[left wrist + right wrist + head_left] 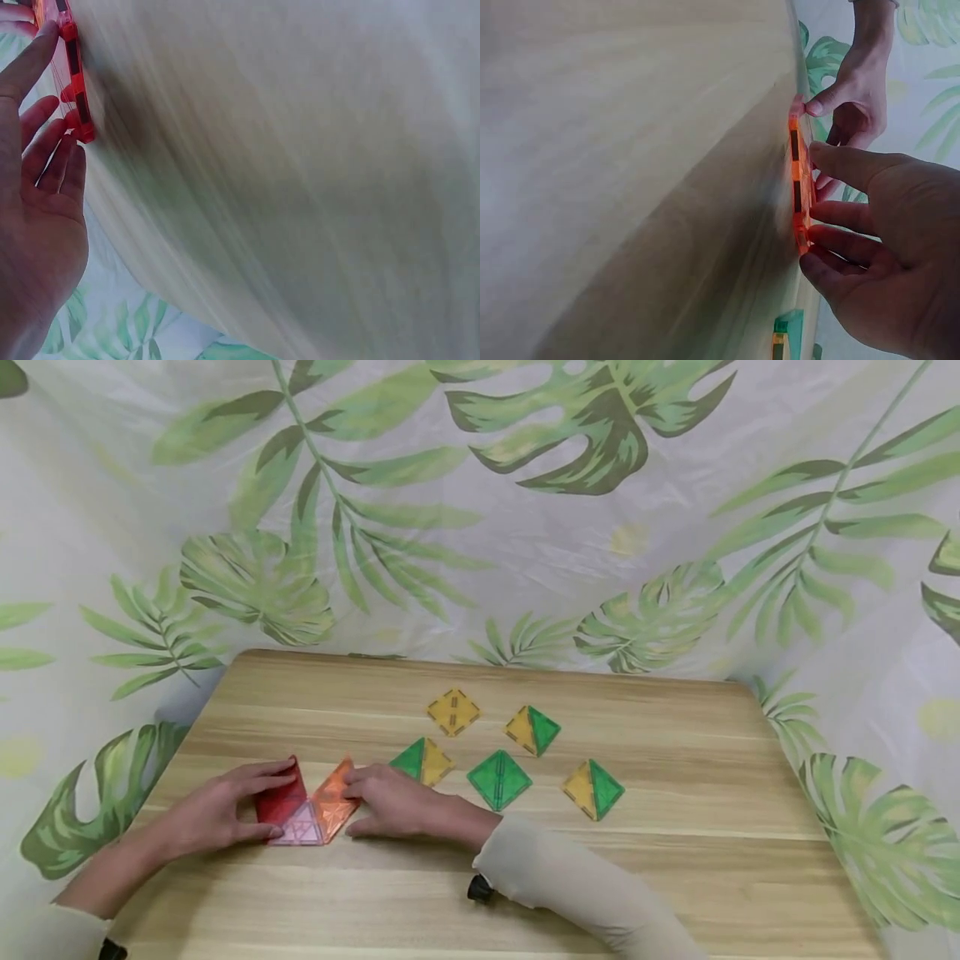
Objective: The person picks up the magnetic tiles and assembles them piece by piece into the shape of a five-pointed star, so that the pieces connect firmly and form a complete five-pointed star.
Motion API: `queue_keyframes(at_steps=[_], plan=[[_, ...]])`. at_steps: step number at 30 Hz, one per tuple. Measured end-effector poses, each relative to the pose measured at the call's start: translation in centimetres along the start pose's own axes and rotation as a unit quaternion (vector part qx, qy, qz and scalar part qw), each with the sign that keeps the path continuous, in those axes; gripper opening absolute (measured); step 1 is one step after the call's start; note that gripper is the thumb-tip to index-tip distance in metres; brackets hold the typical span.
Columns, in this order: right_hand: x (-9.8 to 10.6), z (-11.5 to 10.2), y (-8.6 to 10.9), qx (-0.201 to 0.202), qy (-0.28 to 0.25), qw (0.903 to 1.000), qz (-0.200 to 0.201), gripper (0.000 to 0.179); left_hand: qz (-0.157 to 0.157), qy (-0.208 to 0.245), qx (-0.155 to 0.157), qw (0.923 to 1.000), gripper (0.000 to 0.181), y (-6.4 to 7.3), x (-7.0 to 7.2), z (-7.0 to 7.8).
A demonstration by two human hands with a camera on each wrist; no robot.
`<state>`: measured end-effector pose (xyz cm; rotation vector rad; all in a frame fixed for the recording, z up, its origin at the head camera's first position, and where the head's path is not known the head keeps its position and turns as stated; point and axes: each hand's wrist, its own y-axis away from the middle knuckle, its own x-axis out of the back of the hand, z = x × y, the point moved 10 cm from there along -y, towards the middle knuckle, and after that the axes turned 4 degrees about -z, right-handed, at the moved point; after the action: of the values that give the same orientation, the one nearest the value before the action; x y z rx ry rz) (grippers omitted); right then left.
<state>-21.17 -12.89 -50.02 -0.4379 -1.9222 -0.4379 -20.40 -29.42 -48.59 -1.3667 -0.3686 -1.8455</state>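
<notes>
In the head view, three translucent magnetic tiles meet at the front left of the table. My left hand (202,810) grips the red magnetic tile (281,800), fingertips at its top and thumb down by the bottom corner. Between the hands is a pale pink triangular tile (303,827). My right hand (393,802) holds the orange magnetic tile (335,799) along its right side, with fingertips on its upper part. The right wrist view shows the orange tile's edge (796,180) against the fingers. In the left wrist view, thumb and fingers span the red tile's edge (77,79).
Right of the hands lie several two-triangle diamonds: a yellow one (453,712), a green one (499,780), and green-and-yellow ones (532,731), one partly behind the right hand. Behind the wooden table (600,885) hangs a leaf-patterned sheet (525,552).
</notes>
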Motion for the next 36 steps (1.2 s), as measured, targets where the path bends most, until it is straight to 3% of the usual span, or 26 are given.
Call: queue_keyframes(at_steps=[5,17,26,36], plan=[[-0.4,-0.9,2.2,0.02,0.016,0.9997,-0.003,0.048,0.002,0.003,-0.015,0.9999,0.072,0.0,-0.8,2.2],[-0.9,-1.7,10.0,0.019,0.001,0.9998,-0.004,0.042,0.008,0.015,-0.067,0.9976,0.07,-1.3,-3.6,8.9],[-0.5,0.1,16.2,0.006,0.01,0.9998,0.017,0.036,-0.076,0.018,-0.091,0.9928,0.071,-5.1,-7.2,14.0],[-0.3,2.6,22.1,-0.02,-0.011,0.9987,0.046,0.035,-0.122,0.048,-0.132,0.9825,0.071,-8.8,-9.6,17.5]])
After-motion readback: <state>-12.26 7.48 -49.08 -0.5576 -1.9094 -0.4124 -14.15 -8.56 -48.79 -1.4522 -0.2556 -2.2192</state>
